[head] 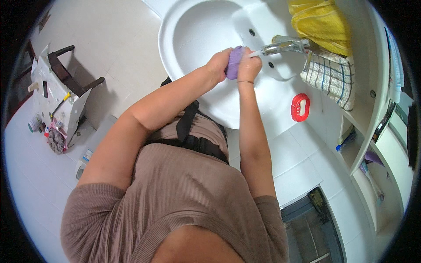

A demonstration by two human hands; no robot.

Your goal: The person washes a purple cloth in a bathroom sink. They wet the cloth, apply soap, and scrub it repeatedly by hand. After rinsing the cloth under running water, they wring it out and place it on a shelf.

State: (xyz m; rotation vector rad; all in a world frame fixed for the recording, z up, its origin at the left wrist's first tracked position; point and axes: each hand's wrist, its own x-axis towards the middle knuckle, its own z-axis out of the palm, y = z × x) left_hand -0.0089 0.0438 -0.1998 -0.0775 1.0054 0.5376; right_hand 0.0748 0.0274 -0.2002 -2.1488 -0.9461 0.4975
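Observation:
My left hand [219, 65] grips one side of a purple wadded cloth [235, 63] over the white washbasin [200, 39]. On the other side, my right hand [250, 67] closes around the same cloth, and a thin band circles that wrist. A stream of water runs from the chrome faucet [283, 47] onto my right hand. Both hands are above the bowl, just in front of the spout. My fingers partly hide the cloth, so its full shape cannot be made out.
A red soap dish [300, 107] holding a white bar sits on the basin's right edge. A yellow towel [320, 26] and a checked towel [330, 77] hang behind the faucet. White shelving [360, 144] stands right. A covered dark-legged table [64, 85] is at left.

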